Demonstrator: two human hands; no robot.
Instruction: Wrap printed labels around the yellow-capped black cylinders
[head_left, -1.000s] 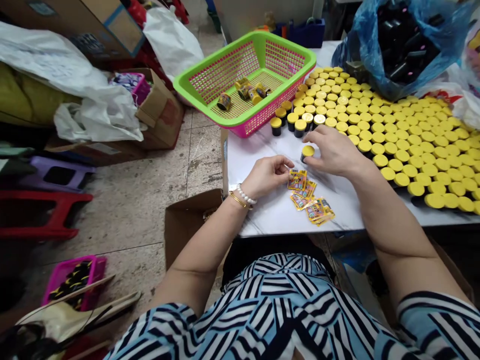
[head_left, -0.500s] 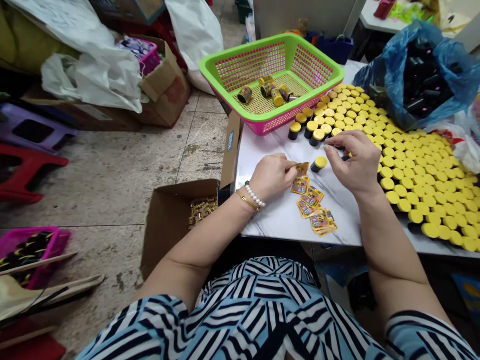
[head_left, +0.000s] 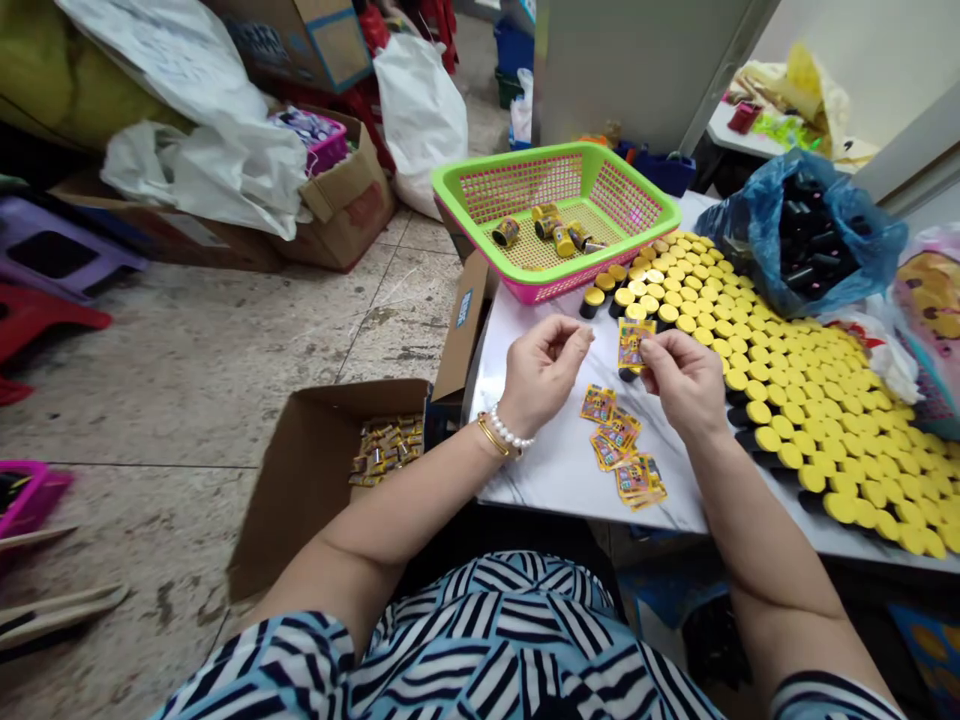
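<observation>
Yellow printed label (head_left: 631, 345) upright between the hands, on a white marble table (head_left: 540, 470) – the step in hand, by the look of it, a single label being handled over a small black jar (head_left: 627, 375). Right hand (head_left: 682, 385) in a narrow pinch, fingertips on the label's right edge. Left hand (head_left: 541, 375) narrow too, thumb and forefinger closed, just beside the label, nothing visible between them. Jar directly under the label, mostly hidden; contact between the two impossible to tell. Loose labels (head_left: 611, 440) in a small scatter below the hands, toward the table's front edge. Rows of yellow lids (head_left: 810, 420) just right of the right hand – little room on that side. Green basket (head_left: 555, 170) beyond the hands, near the table's far corner. Cardboard box (head_left: 315, 480) on the floor left of the table, holding small labelled jars (head_left: 382, 450), past the table's left edge.
</observation>
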